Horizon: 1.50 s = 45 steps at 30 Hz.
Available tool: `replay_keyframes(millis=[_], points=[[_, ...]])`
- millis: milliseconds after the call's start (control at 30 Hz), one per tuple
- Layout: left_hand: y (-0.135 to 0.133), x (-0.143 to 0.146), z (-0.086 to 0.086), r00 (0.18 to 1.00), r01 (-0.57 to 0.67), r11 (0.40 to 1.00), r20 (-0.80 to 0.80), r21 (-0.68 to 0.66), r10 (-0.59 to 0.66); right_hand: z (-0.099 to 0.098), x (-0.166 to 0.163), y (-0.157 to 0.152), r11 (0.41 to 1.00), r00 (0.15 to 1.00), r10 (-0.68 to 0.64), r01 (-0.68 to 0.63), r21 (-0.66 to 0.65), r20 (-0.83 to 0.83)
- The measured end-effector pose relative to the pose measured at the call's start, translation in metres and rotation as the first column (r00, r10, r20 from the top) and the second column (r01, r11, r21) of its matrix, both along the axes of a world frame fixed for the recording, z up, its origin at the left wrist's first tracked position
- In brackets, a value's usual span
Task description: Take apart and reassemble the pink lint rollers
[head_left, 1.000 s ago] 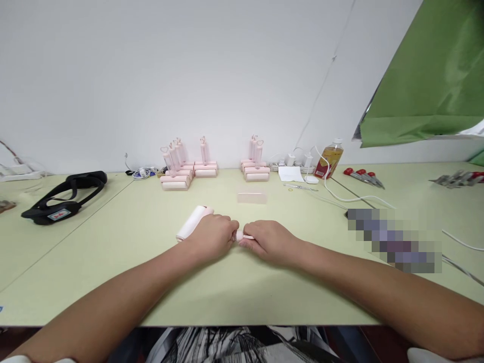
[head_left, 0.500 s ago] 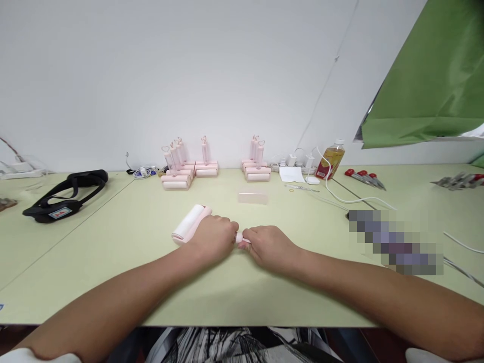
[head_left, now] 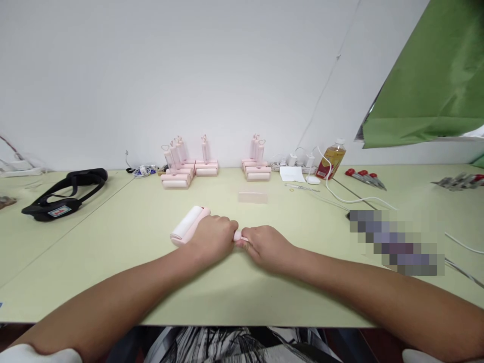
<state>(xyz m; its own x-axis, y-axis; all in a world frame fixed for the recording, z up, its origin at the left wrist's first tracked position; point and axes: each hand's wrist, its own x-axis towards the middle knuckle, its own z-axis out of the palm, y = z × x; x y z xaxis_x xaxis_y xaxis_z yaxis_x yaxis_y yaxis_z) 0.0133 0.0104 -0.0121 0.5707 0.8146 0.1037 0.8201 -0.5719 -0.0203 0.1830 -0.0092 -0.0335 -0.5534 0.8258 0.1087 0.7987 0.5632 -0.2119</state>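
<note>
A pink lint roller (head_left: 190, 225) with a white roll lies slanted on the table, its head to the left of my hands. My left hand (head_left: 215, 236) is wrapped around its handle, most of which is hidden in the fist. The pale pink end of the handle (head_left: 237, 236) shows between my two hands. My right hand (head_left: 267, 248) is closed on that end, with thumb and fingers pinched together; the part inside the fingers is hidden. A clear pinkish plastic cover (head_left: 252, 196) lies on the table just beyond my hands.
Several lint rollers stand upright at the wall, in a left group (head_left: 176, 180) and a right group (head_left: 258, 174). At right are a drink bottle (head_left: 331, 160), a white paper (head_left: 292, 174), cables and red-tipped tools (head_left: 366, 177). A black strapped headset (head_left: 68, 195) lies left.
Both hands keep their grip. The lint roller's head has shifted slightly left, and the hands have moved a touch left with it.
</note>
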Motion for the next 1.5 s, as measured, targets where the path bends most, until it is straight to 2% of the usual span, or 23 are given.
replay_keyframes(millis=[100,167,267,300,333,367,400,467,500,567,600,667,733,767,833,900,967,1067,1133,1233,1300,1400,1500], points=[[0.001,-0.001,-0.001,1.000,0.020,0.998,0.006,0.062,-0.021,-0.001,0.002,0.003,0.992,0.962,0.030,-0.061,-0.108,-0.271],[0.003,-0.001,-0.003,0.999,0.032,0.994,0.001,0.105,-0.032,-0.002,0.002,0.003,0.951,0.887,-0.030,-0.117,-0.285,-0.461],[0.006,-0.001,-0.006,0.999,0.042,0.990,0.003,0.138,-0.043,-0.004,-0.001,0.004,0.760,0.774,-0.272,-0.192,-0.621,-0.572],[0.007,0.000,-0.006,0.999,0.045,0.988,0.010,0.147,-0.047,-0.004,-0.001,0.006,0.703,0.764,-0.315,-0.212,-0.679,-0.564],[0.008,0.000,-0.007,0.998,0.051,0.986,0.020,0.159,-0.055,-0.004,0.001,0.010,0.689,0.763,-0.312,-0.228,-0.688,-0.566],[0.009,0.000,-0.007,0.997,0.061,0.983,0.030,0.176,-0.067,-0.003,0.004,0.015,0.724,0.766,-0.272,-0.236,-0.648,-0.583],[0.009,0.000,-0.008,0.996,0.074,0.978,0.040,0.195,-0.083,-0.002,0.009,0.022,0.795,0.771,-0.198,-0.235,-0.559,-0.606],[0.009,-0.001,-0.008,0.989,0.116,0.964,0.060,0.240,-0.134,-0.001,0.023,0.041,0.969,0.773,-0.068,-0.100,-0.226,-0.631],[0.009,-0.002,-0.008,0.982,0.146,0.953,0.075,0.266,-0.171,-0.002,0.033,0.052,0.999,0.807,-0.028,0.003,-0.044,-0.590],[0.009,-0.005,-0.006,0.956,0.218,0.917,0.117,0.334,-0.270,-0.004,0.052,0.073,0.967,0.894,-0.050,0.155,0.202,-0.444],[0.010,-0.007,-0.004,0.934,0.254,0.890,0.143,0.378,-0.327,-0.007,0.061,0.082,0.946,0.918,-0.120,0.221,0.236,-0.379],[0.009,-0.012,0.001,0.886,0.278,0.833,0.207,0.478,-0.414,-0.012,0.074,0.094,0.952,0.950,-0.194,0.243,0.187,-0.243],[0.009,-0.019,0.007,0.841,0.217,0.809,0.317,0.546,-0.439,-0.017,0.078,0.098,0.966,0.963,-0.206,0.229,0.123,-0.173],[0.009,-0.022,0.010,0.814,0.163,0.822,0.396,0.545,-0.425,-0.018,0.078,0.098,0.965,0.961,-0.216,0.237,0.111,-0.171],[0.011,-0.031,0.014,0.742,0.066,0.892,0.576,0.448,-0.344,-0.017,0.075,0.096,0.951,0.945,-0.256,0.284,0.120,-0.205],[0.016,-0.038,0.014,0.628,0.016,0.971,0.753,0.240,-0.197,-0.015,0.071,0.094,0.938,0.923,-0.284,0.324,0.126,-0.260],[0.023,-0.041,0.013,0.471,0.009,1.000,0.882,-0.001,-0.003,-0.014,0.069,0.092,0.936,0.903,-0.290,0.337,0.102,-0.318],[0.032,-0.041,0.012,0.206,0.063,0.947,0.933,-0.315,0.296,-0.012,0.068,0.092,0.929,0.858,-0.333,0.370,0.020,-0.392],[0.036,-0.039,0.012,0.052,0.128,0.888,0.897,-0.442,0.439,-0.010,0.067,0.090,0.920,0.793,-0.385,0.371,-0.127,-0.473],[0.041,-0.037,0.013,-0.119,0.246,0.842,0.847,-0.480,0.518,-0.005,0.062,0.082,0.861,0.601,-0.490,0.220,-0.458,-0.632],[0.044,-0.038,0.013,-0.201,0.319,0.822,0.815,-0.471,0.544,-0.001,0.057,0.073,0.831,0.471,-0.499,0.021,-0.556,-0.727],[0.049,-0.040,0.011,-0.297,0.368,0.799,0.754,-0.475,0.586,0.001,0.049,0.061,0.820,0.310,-0.401,-0.298,-0.489,-0.862],[0.051,-0.041,0.009,-0.333,0.385,0.802,0.741,-0.457,0.583,-0.004,0.041,0.052,0.826,0.310,-0.295,-0.393,-0.405,-0.904]])
